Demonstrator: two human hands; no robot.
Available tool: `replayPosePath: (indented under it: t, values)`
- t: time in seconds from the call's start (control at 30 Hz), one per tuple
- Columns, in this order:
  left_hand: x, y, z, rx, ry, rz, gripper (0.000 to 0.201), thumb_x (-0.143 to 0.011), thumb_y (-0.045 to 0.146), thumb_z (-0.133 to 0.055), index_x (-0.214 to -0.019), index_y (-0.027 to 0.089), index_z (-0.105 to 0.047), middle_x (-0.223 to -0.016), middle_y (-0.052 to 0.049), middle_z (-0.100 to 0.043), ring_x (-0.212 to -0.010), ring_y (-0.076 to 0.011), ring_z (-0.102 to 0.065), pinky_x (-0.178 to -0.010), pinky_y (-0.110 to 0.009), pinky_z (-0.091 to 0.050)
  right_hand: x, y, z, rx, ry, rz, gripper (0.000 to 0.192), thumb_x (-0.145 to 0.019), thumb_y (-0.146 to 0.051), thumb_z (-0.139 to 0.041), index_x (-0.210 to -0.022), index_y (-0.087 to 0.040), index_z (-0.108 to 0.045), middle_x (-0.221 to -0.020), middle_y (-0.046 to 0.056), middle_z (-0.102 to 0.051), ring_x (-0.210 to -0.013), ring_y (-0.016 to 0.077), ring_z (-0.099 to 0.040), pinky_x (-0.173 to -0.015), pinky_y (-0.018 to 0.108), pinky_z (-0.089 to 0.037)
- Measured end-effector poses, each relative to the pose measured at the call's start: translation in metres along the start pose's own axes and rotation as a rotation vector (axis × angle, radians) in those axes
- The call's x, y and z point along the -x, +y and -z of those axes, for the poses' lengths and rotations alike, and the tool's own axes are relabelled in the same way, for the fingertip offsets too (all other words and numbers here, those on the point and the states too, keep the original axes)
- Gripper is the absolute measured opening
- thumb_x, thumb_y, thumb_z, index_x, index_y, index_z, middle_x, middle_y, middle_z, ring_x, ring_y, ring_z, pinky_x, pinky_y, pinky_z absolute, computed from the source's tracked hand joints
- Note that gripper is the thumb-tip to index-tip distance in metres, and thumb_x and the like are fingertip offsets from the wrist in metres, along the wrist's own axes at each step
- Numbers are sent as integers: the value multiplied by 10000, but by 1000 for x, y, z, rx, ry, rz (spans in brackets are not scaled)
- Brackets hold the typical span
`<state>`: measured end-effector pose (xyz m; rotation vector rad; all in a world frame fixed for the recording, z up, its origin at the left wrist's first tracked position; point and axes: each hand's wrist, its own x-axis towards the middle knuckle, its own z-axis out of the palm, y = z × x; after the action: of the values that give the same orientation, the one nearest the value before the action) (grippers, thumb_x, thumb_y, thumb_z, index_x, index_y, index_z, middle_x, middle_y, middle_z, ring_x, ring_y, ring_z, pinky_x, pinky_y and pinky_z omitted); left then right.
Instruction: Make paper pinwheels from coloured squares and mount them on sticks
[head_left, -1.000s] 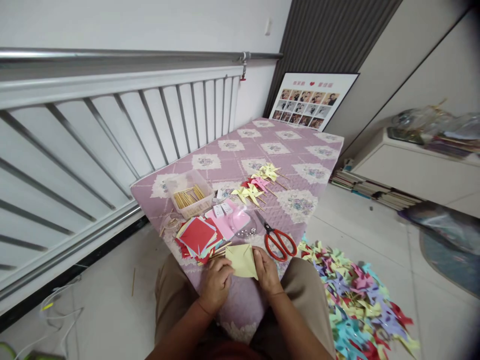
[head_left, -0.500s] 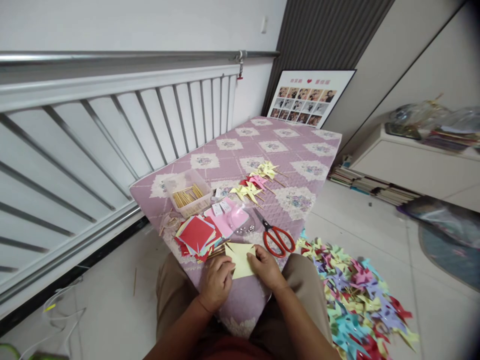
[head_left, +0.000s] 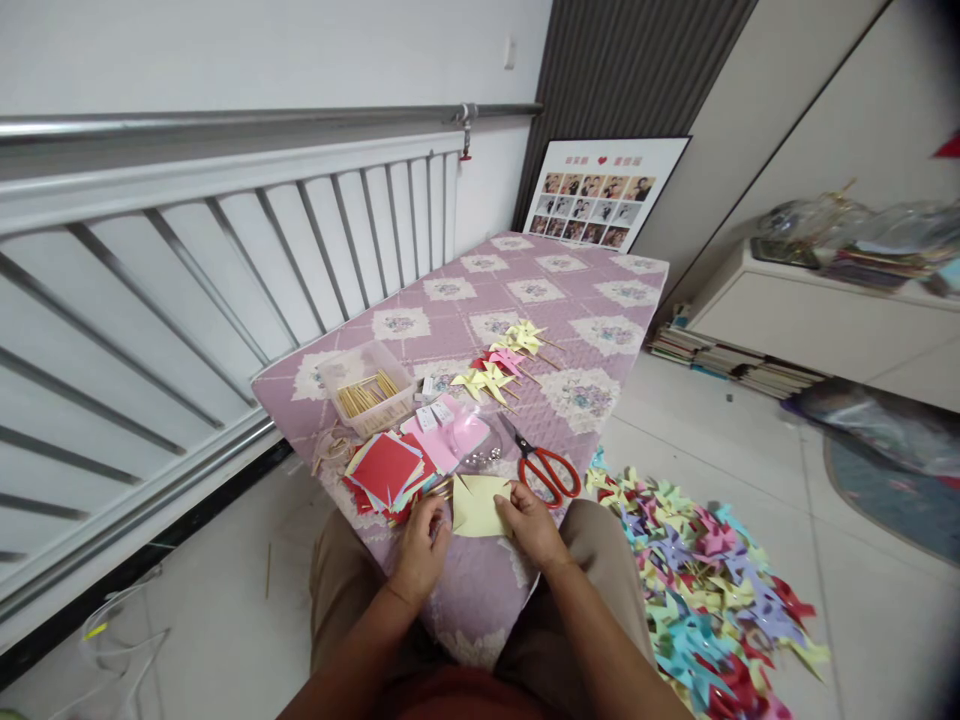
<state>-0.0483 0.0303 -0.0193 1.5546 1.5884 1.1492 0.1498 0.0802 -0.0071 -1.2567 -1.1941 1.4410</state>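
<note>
A pale yellow paper square [head_left: 480, 507] with slits cut in from its corners is held at its right edge between the thumb and fingers of my right hand [head_left: 531, 525]. Just left of the paper, my left hand [head_left: 422, 548] has loosely curled fingers, with thumb apart and nothing visible in them. Its fingertips are near thin wooden sticks [head_left: 442, 488] and a stack of coloured paper squares [head_left: 386, 470], red on top. Red-handled scissors [head_left: 546, 470] lie beyond my right hand. Between scissors and stack is a clear dish [head_left: 480, 450] holding small shiny pieces.
A plastic box of short sticks [head_left: 367, 395] stands at the table's left. Finished pinwheels [head_left: 502, 368] lie farther back on the floral cloth [head_left: 540, 290]. Many coloured pinwheels [head_left: 712, 590] are heaped on the floor at right. A white radiator [head_left: 225, 270] borders the left.
My left hand has let go of the yellow paper's left edge and moved left. My right hand still holds the paper. The view has shifted slightly.
</note>
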Motion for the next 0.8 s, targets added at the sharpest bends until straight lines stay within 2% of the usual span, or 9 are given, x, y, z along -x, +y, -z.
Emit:
replayPosePath:
  t: [0.13,0.23,0.37,0.53,0.67,0.8]
  values:
    - [-13,3,-5,144,-54,172,331,-808,191,-525,-1135,190,-580,-1039,-75,-686,-931,-181,-651,-839,-319,-522,1,-3,0,-30,14,-16,236,-778,-449,-617,-844,-225,-587,-669,-20,-665,-539,161,-591,-525,280,-499]
    - [-23,8,-12,362,-155,323,435,-787,152,-538,-1222,172,-526,-1075,-95,-695,-941,-183,-665,-817,-310,-525,2,-4,2,-49,21,-30,229,-781,-444,-617,-846,-227,-582,-653,-31,-654,-518,155,-581,-514,277,-493]
    - [-29,19,-21,663,-273,502,429,-751,159,-588,-1178,179,-551,-1037,-88,-723,-882,-209,-689,-774,-340,-538,2,-3,4,-64,34,-34,218,-786,-441,-613,-841,-235,-566,-652,-44,-638,-519,150,-576,-526,276,-496]
    - [-27,33,-22,946,-360,609,402,-683,265,-721,-1060,166,-622,-994,-90,-738,-841,-233,-692,-741,-360,-539,2,-3,5,-51,27,-26,239,-784,-455,-617,-852,-229,-581,-680,-27,-646,-559,159,-582,-551,287,-504]
    - [-25,40,-20,1005,-441,709,489,-624,305,-792,-1066,159,-642,-968,-93,-746,-861,-253,-694,-732,-365,-534,2,-4,5,-23,25,-6,242,-779,-450,-628,-830,-216,-594,-680,-24,-632,-572,149,-558,-525,257,-473]
    - [-24,47,-22,1062,-430,692,472,-586,273,-823,-1010,124,-679,-941,-120,-753,-947,-292,-684,-851,-395,-510,2,-2,4,9,11,13,237,-772,-433,-639,-821,-202,-611,-682,-33,-620,-567,135,-541,-528,241,-455]
